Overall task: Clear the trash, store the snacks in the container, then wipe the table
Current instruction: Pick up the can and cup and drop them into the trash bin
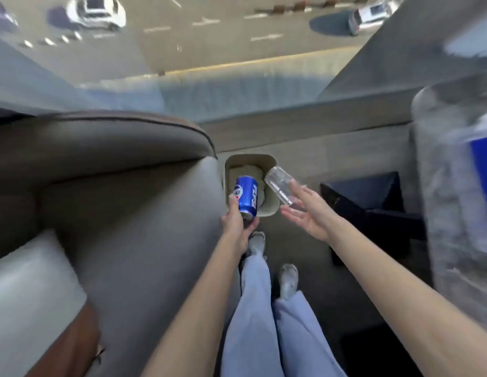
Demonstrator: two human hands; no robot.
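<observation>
A beige trash bin (272, 161) stands on the floor beside the sofa, with crumpled pale paper inside. My left hand (236, 223) grips a blue soda can (246, 195) by its lower end, tilted over the bin's left side. A clear plastic bottle (279, 186) hangs tilted over the bin's right rim. My right hand (309, 210) is spread open just right of it, fingers straight; its fingertips are at the bottle's side, and I cannot tell whether they touch it.
A grey sofa (114, 200) fills the left, with a light cushion (27, 289) near me. A dark low table (372, 202) stands to the right of the bin. A large blurred clear object with a blue label (459, 186) is at the far right. My legs and shoes (288, 278) are below.
</observation>
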